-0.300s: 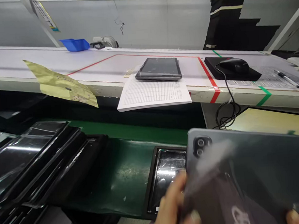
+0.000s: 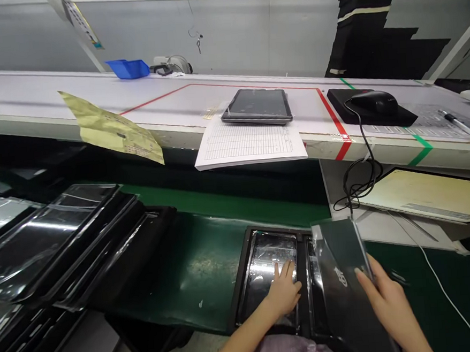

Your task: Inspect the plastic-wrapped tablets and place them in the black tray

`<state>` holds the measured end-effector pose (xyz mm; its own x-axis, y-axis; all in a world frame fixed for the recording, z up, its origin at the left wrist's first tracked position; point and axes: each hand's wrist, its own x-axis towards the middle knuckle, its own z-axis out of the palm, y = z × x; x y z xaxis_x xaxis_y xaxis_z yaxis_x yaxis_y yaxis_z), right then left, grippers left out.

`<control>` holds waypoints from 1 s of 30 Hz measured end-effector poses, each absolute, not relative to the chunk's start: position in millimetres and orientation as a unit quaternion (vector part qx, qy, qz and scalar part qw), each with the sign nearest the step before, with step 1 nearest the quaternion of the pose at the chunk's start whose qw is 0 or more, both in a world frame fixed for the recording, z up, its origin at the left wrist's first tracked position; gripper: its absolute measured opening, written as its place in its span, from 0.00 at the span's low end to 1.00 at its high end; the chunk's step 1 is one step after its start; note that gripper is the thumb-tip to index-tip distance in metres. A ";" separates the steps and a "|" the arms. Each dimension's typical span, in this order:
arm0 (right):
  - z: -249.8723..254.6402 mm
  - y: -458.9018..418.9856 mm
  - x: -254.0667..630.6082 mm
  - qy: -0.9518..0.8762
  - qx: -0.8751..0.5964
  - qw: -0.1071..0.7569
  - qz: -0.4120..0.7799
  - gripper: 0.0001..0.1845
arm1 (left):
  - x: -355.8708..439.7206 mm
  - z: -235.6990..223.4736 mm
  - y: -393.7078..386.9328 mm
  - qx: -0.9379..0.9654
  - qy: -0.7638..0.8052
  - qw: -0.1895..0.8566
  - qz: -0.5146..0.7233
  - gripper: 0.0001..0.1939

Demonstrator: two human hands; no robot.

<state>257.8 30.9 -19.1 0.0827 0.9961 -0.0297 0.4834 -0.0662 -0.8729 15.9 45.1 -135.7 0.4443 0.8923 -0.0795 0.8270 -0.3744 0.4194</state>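
My left hand (image 2: 284,291) lies flat, fingers spread, on a film-wrapped tablet in the left slot of a black tray (image 2: 242,272) on the green conveyor belt. My right hand (image 2: 382,297) holds a dark tablet (image 2: 344,275) by its right edge, tilted over the tray's right slot, back side up with a pale logo showing. What lies in the right slot under it is mostly hidden.
Stacked black trays with wrapped tablets (image 2: 55,247) fill the left of the belt. On the white bench behind lie a tablet (image 2: 257,106) on a printed sheet (image 2: 251,142), a mouse (image 2: 374,102) on a pad, a pen (image 2: 459,123), a yellow bag (image 2: 113,132) and a blue bin (image 2: 129,68).
The dark tablet has gone from close to the camera down toward the tray's right slot. My left hand has let go of it and moved onto the wrapped tablet in the left slot.
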 end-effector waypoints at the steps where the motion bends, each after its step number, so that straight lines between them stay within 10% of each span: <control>1: -31.3 35.0 254.8 -0.597 -0.663 0.308 0.331 0.35 | 15.4 -150.8 44.5 0.855 0.487 0.169 0.057 0.13; 14: -58.4 44.9 230.4 -0.642 -0.734 0.043 0.215 0.30 | 9.8 -110.0 81.5 0.951 0.297 0.078 -0.039 0.14; 18: -63.5 47.8 237.8 -0.641 -0.713 0.098 0.266 0.30 | -23.0 -67.9 55.3 0.891 0.443 0.090 0.034 0.09; 24: -80.6 55.4 262.0 -0.582 -0.680 0.235 0.380 0.31 | -79.9 -52.5 9.0 0.591 0.770 0.202 0.134 0.36; 30: -74.7 50.6 252.0 -0.467 -0.607 0.393 0.509 0.40 | -124.9 -36.2 -7.7 0.517 0.754 0.284 0.289 0.37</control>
<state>252.0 50.6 -74.7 0.0460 0.9669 -0.2509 0.1653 -0.2551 -0.9527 -124.9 -7.7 -36.2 -0.3033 0.9440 -0.1300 0.6157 0.2983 0.7293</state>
